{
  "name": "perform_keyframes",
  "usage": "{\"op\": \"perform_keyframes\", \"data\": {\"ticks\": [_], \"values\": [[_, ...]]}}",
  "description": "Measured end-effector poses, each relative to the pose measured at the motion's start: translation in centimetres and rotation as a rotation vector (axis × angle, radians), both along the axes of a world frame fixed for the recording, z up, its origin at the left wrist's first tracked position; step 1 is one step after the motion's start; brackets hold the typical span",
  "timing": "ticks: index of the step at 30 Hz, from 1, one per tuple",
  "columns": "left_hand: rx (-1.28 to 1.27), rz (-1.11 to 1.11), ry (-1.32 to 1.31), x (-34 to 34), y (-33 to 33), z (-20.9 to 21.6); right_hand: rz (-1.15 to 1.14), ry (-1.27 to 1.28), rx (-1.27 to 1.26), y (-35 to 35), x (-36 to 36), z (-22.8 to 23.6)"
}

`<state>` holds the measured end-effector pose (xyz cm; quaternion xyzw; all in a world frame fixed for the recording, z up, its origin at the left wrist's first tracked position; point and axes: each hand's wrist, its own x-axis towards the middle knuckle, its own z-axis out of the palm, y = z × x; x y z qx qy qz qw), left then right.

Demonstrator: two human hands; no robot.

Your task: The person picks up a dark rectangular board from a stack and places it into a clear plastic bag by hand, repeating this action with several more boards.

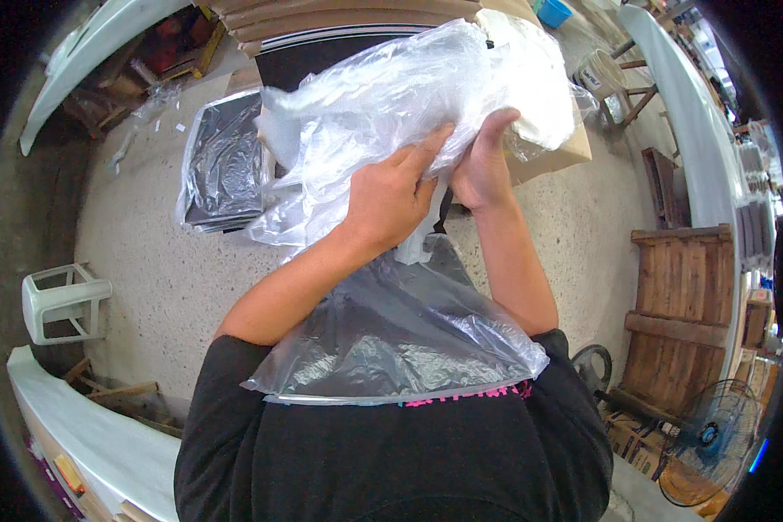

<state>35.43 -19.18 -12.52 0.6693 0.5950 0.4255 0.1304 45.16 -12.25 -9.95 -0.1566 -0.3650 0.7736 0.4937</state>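
Observation:
A loose clear plastic bag [383,96] spreads out ahead of me, crumpled and shiny. My left hand [390,196] is closed on its near part, the index finger stretched along the film. Close by on the right, my right hand [483,172] has its thumb raised and apart; its other fingers are hidden by the plastic. A second clear bag [400,322] lies over my lap and chest, its wide edge toward me. Beneath the far plastic shows a flat black piece [291,61]. White wrapping material [531,83] bunches up beyond my right hand.
Black pieces in clear film [224,161] are stacked at the left. A cardboard box [552,161] stands under the white material. Around me are a white stool [65,300], a wooden pallet [679,313], a fan [709,435] and a bucket [600,74].

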Motion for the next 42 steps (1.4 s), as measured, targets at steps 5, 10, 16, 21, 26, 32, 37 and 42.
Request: {"op": "perform_keyframes", "data": {"ticks": [5,10,16,21,26,32,37,42], "values": [[-0.207,-0.018,0.148,1.7,-1.2,-0.6,-0.211,-0.157,0.014,1.7,0.3,-0.9],[-0.249,-0.341,0.399,0.0,-3.2,-0.1,-0.295,-0.353,0.069,2.2,0.9,-1.0],[-0.026,-0.008,-0.341,-4.6,1.3,3.4,0.011,-0.342,0.174,-0.1,0.7,-2.6],[-0.324,-0.134,-0.614,-5.7,0.6,2.4,0.183,-0.048,-0.119,0.1,2.0,-3.3],[-0.246,-0.277,-0.389,-4.3,0.5,0.9,0.018,-0.123,-0.024,-1.1,1.7,-2.9],[0.362,-0.012,0.278,-2.8,-3.0,-8.6,0.070,0.087,-0.010,1.8,3.7,-2.3],[-0.412,-0.134,0.704,-4.5,-2.6,-10.0,-0.211,-0.492,0.037,2.6,5.2,-3.7],[0.306,-0.020,0.080,-2.6,-1.5,-0.6,-0.166,-0.445,0.074,1.7,4.8,-5.7]]}}
